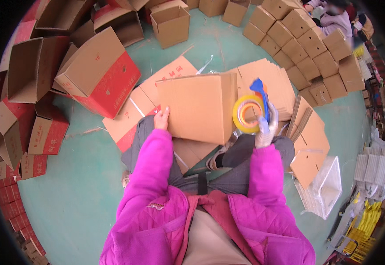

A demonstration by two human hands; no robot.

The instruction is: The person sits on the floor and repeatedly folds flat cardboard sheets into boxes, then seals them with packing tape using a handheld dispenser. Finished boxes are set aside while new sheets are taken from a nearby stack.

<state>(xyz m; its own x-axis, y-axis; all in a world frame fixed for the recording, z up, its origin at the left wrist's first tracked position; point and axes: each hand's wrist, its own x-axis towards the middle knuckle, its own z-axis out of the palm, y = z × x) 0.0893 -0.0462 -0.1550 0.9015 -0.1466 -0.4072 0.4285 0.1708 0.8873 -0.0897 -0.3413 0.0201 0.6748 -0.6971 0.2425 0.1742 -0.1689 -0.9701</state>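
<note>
A plain brown cardboard box [192,106] stands in front of my lap, tilted a little, with a broad smooth side towards me. My left hand [162,119] is bare and grips its lower left edge, thumb on the near face. In my gloved right hand [267,131] is a blue tape dispenser [260,87] carrying a large roll of yellowish packing tape [237,114]. The roll is just to the right of the box; whether the two touch I cannot tell. Beneath the box lie flattened cartons [126,114] with red print and white straps.
Flat cardboard blanks [268,74] are piled behind my right hand, and more [311,139] lean beside my right knee. Red-and-brown open cartons [103,76] crowd the left. Closed brown boxes [295,49] form a wall at the back right, near a person [336,21]. A white plastic-wrapped crate [325,188] sits right.
</note>
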